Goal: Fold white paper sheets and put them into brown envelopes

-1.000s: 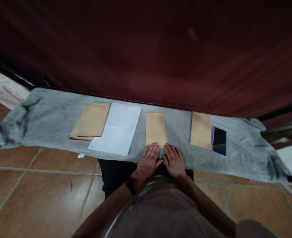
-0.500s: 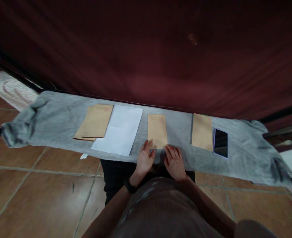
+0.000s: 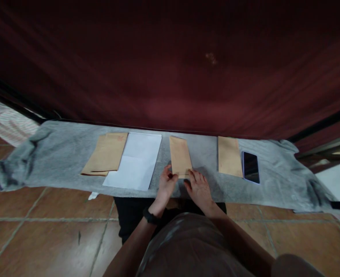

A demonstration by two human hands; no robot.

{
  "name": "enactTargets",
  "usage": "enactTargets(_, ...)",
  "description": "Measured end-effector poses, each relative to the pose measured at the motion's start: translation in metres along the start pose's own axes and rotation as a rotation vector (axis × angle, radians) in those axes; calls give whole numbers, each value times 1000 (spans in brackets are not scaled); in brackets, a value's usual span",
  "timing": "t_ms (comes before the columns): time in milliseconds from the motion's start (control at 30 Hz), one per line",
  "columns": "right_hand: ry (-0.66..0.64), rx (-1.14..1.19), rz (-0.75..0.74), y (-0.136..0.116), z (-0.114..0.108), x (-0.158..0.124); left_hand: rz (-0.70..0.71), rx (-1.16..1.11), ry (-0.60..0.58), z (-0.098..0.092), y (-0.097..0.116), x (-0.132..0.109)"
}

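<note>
A brown paper envelope (image 3: pixel 180 156) lies at the middle of the grey cloth, slightly tilted. My left hand (image 3: pixel 167 183) is at its lower left corner, thumb and fingers closed on the edge. At the lower right corner rests my right hand (image 3: pixel 198 187), its fingertips on the paper and the fingers close together; whether it pinches the edge is hard to make out. White sheets (image 3: pixel 137 161) lie to the left, partly under a stack of brown envelopes (image 3: pixel 108 152). Another brown envelope (image 3: pixel 229 156) lies to the right.
A phone (image 3: pixel 251 167) lies beside the right envelope. The grey cloth (image 3: pixel 57 154) covers a long narrow surface, bunched at both ends. Behind it hangs a dark red fabric (image 3: pixel 170 77). Tiled floor (image 3: pixel 51 246) shows below.
The middle envelope has turned a little and its upper edge now slants. Both hands remain at its lower corners. The whole view has shifted slightly.
</note>
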State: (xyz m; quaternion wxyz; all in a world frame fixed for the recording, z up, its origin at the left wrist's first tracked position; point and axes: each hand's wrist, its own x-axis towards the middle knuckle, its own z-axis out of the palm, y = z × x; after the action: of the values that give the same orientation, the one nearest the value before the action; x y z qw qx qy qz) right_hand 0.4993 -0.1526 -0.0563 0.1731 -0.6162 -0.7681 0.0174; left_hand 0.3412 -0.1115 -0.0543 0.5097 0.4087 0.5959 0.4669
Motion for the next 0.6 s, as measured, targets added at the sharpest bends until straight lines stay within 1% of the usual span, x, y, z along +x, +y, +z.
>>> enactTargets(67, 8, 56, 32, 1, -2, 4, 44, -19, -46, 9, 13, -6)
enactTargets(133, 23, 169, 108, 6, -6, 9, 55, -52, -107, 17, 23, -13)
enactTargets(200, 83, 361, 227, 14, -10, 16, 28, -107, -138, 23, 29, -19)
enactTargets(233, 122, 493, 302, 18, -12, 19, 3, -136, -128, 24, 29, -21)
enactTargets(300, 179, 820, 474, 23, -13, 24, -75, -192, -94, 26, 27, -24)
enactTargets(333, 187, 999, 562, 24, -13, 25, -124, -219, -95, 26, 24, -25)
enactTargets(400, 166, 1334, 710, 20, -8, 23, -203, -269, -138, 27, 18, -24)
enactTargets(433, 147, 1473, 762, 16, -5, 22, -218, -283, -167, 29, 15, -23)
enactTargets(500, 112, 1660, 821, 7, 3, 17, -201, -279, -198, 31, 7, -19)
enactTargets(567, 86, 1744, 834, -1, 9, 11, -161, -223, -193, 30, 0, -13)
enactTargets(600, 59, 1759, 816, -3, 10, 8, -145, -173, -184, 28, -3, -9)
